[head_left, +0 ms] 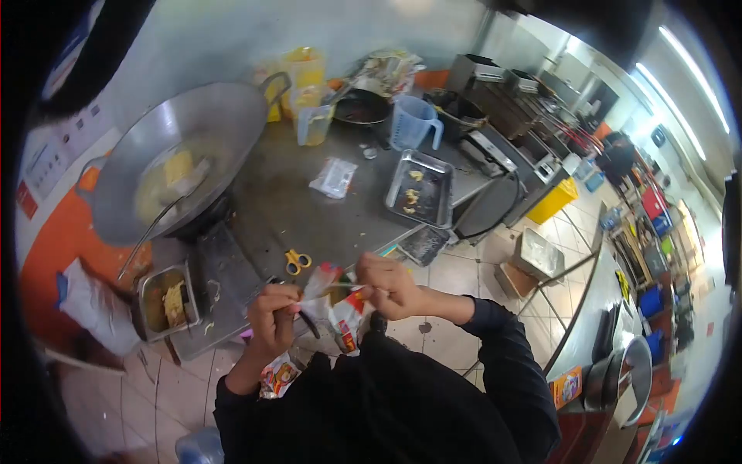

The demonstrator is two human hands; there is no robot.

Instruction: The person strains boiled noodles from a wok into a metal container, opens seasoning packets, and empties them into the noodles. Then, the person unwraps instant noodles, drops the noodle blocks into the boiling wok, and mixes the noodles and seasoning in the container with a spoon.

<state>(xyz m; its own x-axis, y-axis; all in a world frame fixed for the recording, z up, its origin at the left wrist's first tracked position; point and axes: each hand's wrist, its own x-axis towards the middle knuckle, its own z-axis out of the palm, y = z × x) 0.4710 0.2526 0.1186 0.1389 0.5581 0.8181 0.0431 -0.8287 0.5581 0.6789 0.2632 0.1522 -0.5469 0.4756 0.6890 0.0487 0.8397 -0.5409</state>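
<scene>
My left hand (274, 315) and my right hand (390, 288) are both closed on a thin clear plastic bag (317, 286), which stretches between them near the table's front edge. Fine detail of the bag is blurred. Just below it, red and white packaging (348, 317) shows, partly behind the hands. Beyond my left hand, yellow-handled scissors (296, 261) lie on the metal table (263, 205). A small clear packet with pale contents (335, 178) rests farther back.
At left stands a large wok (209, 116) with a yellow block in liquid and a long-handled utensil. A metal container of noodle-like food (144, 298) sits nearer. Toward the back are a measuring jug (410, 124), a black pan (362, 107) and a tray with food bits (444, 189).
</scene>
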